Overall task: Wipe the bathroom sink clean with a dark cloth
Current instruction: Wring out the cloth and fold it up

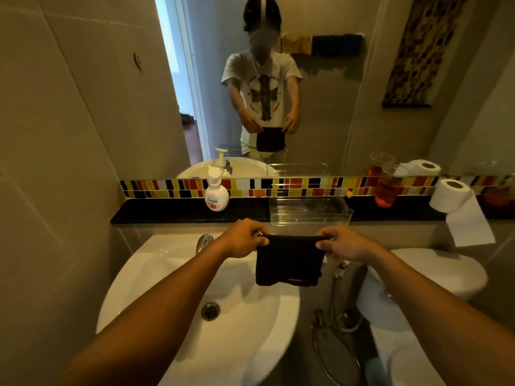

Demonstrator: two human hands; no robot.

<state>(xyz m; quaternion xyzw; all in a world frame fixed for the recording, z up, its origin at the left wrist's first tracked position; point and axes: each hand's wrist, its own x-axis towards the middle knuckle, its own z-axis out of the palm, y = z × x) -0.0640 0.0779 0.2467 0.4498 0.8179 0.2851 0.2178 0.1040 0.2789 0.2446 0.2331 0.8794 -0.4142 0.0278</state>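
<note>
Mirror (320,93) fills the far wall above a strip of coloured mosaic tiles (306,185). White sink (172,274) sits near you, left of centre, drain (210,310) in the basin, chrome tap (203,242) at its far edge. Toilet (434,274) to the right. On the dark ledge (167,211): clear plastic tray (309,210), toilet roll (451,196) far right, soap pump bottle (216,190) left. Your left hand (245,239) and right hand (345,243) each pinch a top corner of the dark cloth (289,260), fingers clamped on it. Cloth hangs folded, held up above the sink's right side, not touching it.
</note>
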